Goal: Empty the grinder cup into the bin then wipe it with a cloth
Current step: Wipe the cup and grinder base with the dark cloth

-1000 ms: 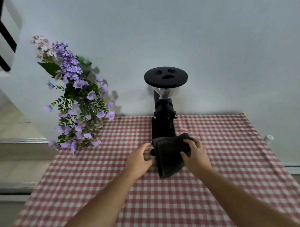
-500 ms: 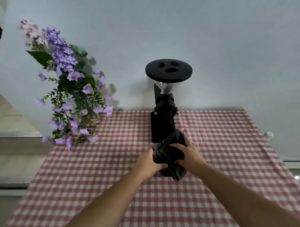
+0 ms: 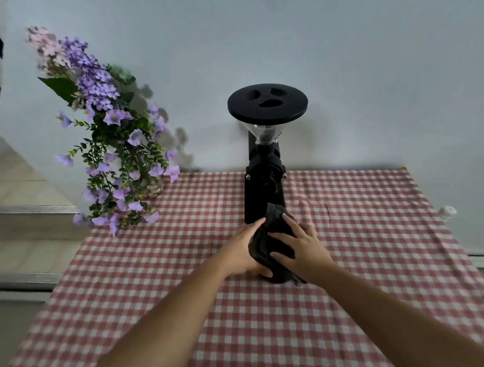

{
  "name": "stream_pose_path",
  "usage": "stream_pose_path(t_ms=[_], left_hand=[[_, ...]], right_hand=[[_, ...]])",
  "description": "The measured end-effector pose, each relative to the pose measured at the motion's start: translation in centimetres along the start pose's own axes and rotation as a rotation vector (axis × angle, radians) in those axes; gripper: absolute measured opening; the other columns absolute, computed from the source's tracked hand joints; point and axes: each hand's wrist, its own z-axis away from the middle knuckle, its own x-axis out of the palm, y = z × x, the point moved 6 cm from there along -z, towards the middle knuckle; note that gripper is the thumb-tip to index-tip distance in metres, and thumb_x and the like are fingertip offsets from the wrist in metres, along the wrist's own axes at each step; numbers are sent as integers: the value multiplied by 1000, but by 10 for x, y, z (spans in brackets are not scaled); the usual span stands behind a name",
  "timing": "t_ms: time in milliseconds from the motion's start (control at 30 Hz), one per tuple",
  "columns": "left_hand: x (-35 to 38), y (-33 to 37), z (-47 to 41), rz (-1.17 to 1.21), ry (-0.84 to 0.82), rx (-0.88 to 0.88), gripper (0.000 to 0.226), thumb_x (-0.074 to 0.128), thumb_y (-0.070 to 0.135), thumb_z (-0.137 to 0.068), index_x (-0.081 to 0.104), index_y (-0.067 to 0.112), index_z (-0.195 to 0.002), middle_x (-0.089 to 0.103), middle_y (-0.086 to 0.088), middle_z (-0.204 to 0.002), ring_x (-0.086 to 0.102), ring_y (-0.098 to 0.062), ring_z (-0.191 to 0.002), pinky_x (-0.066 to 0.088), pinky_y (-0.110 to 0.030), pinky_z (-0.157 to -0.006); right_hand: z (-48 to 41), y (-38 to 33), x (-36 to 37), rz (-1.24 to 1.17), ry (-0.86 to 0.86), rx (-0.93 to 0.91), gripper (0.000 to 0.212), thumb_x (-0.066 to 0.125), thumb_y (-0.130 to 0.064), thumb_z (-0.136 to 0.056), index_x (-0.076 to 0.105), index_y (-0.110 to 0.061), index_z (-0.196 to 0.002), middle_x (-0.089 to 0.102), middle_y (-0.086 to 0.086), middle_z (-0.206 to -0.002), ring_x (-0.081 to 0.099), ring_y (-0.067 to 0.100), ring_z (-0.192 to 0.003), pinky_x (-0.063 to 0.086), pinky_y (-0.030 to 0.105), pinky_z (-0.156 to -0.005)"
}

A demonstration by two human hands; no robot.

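The dark grinder cup [image 3: 278, 278] stands on the checked tablecloth [image 3: 267, 319] just in front of the black coffee grinder [image 3: 265, 166]. A dark grey cloth [image 3: 275, 231] covers most of the cup, so only its lower edge shows. My left hand [image 3: 243, 249] grips the cup's left side. My right hand [image 3: 299, 250] lies spread over the cloth and presses it against the cup. No bin is in view.
A glass vase of purple flowers [image 3: 116, 149] stands at the table's back left corner. The grinder stands against the white wall [image 3: 341, 70]. Stair steps [image 3: 25, 218] lie off the left edge. A small white object [image 3: 447, 211] sits beyond the right edge.
The cloth hung loosely in front of the grinder; now it is wrapped over the cup. Both hands have closed in on the cup and come slightly nearer to me.
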Motion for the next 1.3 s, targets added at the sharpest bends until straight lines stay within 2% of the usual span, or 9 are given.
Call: stream_pose_path(t_ms=[200, 467, 567, 667, 767, 833, 900, 1167, 1300], left_hand=[[1, 2, -1, -23, -26, 9, 128, 93, 35, -60, 8, 40, -156, 24, 9, -161, 30, -17, -145, 34, -44, -115], [-3, 10, 8, -406, 88, 45, 123, 80, 64, -64, 3, 37, -156, 26, 11, -160, 35, -15, -141, 42, -36, -106], [-4, 8, 9, -525, 105, 64, 123, 72, 76, -63, 3, 37, -156, 15, 15, -163, 28, -13, -145, 42, -37, -106], [0, 3, 11, -361, 91, 36, 118, 77, 63, -68, 4, 36, -156, 22, 8, -162, 38, -20, -140, 42, -42, -108], [2, 5, 12, -231, 95, 54, 111, 80, 53, -72, 9, 37, -155, 43, 3, -151, 50, -21, -130, 45, -40, -105], [0, 7, 11, -225, 92, 74, 102, 78, 46, -78, 13, 35, -155, 45, 1, -150, 50, -20, -130, 44, -36, -105], [0, 7, 13, -239, 83, 68, 99, 75, 42, -81, 12, 31, -156, 39, 0, -154, 46, -21, -134, 41, -36, -107], [0, 15, 16, -355, 108, 90, 106, 77, 63, -68, 16, 34, -150, 45, 11, -146, 57, -13, -114, 51, -34, -87], [1, 13, 17, -295, 92, 79, 111, 81, 52, -72, 10, 31, -155, 38, 7, -154, 49, -16, -130, 43, -32, -96]], right_hand=[[-2, -12, -3, -27, 106, -13, 30, 53, -37, -91, 61, -27, -118, 24, -3, -155, 18, 30, -139, 27, 42, -114], [14, -14, 6, -278, 140, -28, 20, 45, -15, -96, 60, -14, -110, 40, -4, -147, 12, 20, -146, 22, 35, -116], [20, -8, -2, -439, 181, 60, 15, 41, -12, -97, 56, -14, -100, 59, 0, -116, 53, 21, -115, 46, 28, -89], [16, 0, -9, -554, 175, 170, 11, 40, -16, -97, 51, -18, -95, 58, -2, -87, 57, 17, -81, 46, 26, -66], [11, -5, -12, -479, 155, 126, 25, 54, -26, -92, 50, -26, -116, 52, -10, -117, 52, 10, -107, 47, 27, -90], [7, -12, -7, -334, 114, 99, 52, 60, -34, -87, 42, -26, -135, 34, -10, -136, 37, 13, -124, 38, 30, -104], [4, -16, -2, -229, 92, 104, 54, 61, -34, -87, 43, -24, -137, 27, -5, -145, 30, 21, -130, 33, 34, -110], [-6, -22, -5, -60, -33, -50, 31, 46, -8, -88, 60, -15, -115, 43, 0, -133, 38, 21, -122, 36, 25, -100], [6, -13, -11, -61, -49, -129, 28, 44, -2, -85, 62, -17, -101, 46, -5, -127, 41, 18, -117, 37, 23, -92]])
